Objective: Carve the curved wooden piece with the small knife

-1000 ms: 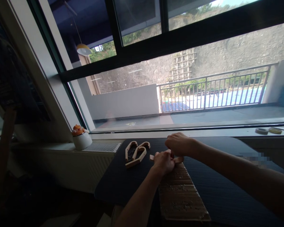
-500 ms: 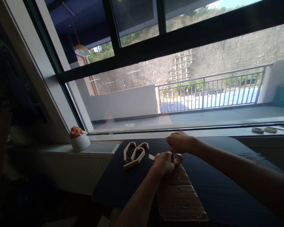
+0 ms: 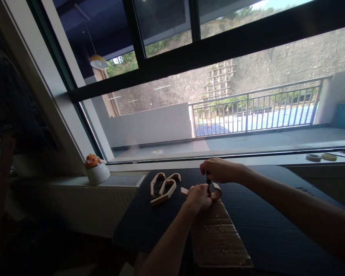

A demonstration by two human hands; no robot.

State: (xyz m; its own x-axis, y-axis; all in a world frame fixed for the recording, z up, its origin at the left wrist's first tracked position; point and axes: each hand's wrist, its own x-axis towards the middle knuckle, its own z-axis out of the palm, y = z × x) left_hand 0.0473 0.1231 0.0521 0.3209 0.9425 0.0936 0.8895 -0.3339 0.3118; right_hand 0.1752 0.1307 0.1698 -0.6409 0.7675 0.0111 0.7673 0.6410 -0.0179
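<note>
One hook (image 3: 217,193) is sitting between the hands. The right hand (image 3: 222,170) is closing its fingers round the top of a dark tool (image 3: 208,183), which is standing roughly upright. At seven o'clock from it, the left hand (image 3: 199,196) is bending its fingers over the hook's middle, apparently steadying it on the box (image 3: 218,237); whether they are also pinching the tool's tip, I cannot tell. The hook's curled end is showing at three o'clock from the left hand, its straight end at ten. The box is stretching toward five o'clock, small pits marking its top. At nine to ten o'clock, three loose hooks (image 3: 161,199) are lying on the surface (image 3: 138,224), dark bits (image 3: 158,188), probably screws, resting among them. Progress is looking early, I judge: one hook is being worked and seems unfinished, while the loose three are lying untouched. Farther out, a jar (image 3: 97,174) is standing on the radiator (image 3: 126,180) at ten o'clock, and tape rolls (image 3: 329,157) are lying at two.
</note>
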